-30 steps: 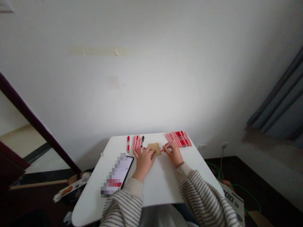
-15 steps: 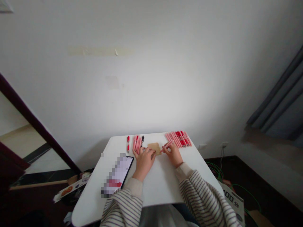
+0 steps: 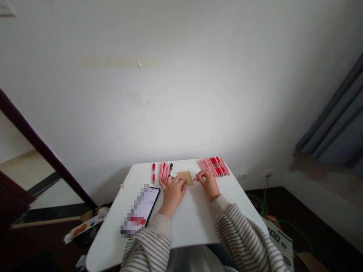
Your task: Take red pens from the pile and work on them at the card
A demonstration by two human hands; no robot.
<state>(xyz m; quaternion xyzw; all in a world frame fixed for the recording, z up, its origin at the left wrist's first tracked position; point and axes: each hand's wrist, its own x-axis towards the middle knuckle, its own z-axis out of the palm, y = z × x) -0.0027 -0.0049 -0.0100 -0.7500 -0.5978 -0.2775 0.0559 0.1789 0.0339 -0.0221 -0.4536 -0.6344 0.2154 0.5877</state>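
A small tan piece of paper (image 3: 186, 176) lies on the white table between my hands. My left hand (image 3: 172, 193) rests over its left edge, fingers spread, with the thumb side touching the paper. The little finger reaches out toward a group of pens (image 3: 163, 170). My right hand (image 3: 210, 186) is closed round a pink pen (image 3: 202, 173), which slants across the fingers. The pen's lower end points at the paper's right edge; whether it touches cannot be made out.
Beside my left forearm lies a phone (image 3: 141, 209), partly pixelated. A red pen (image 3: 153, 173) sits alone at the back left, near a black pen (image 3: 171, 168). Several pink and red pens (image 3: 215, 166) form a row at the back right. The wall (image 3: 181, 124) stands behind the table (image 3: 195, 219).
The pen in my right hand has shifted slightly, its lower end a little higher along the paper's right edge. My left hand stays in place.
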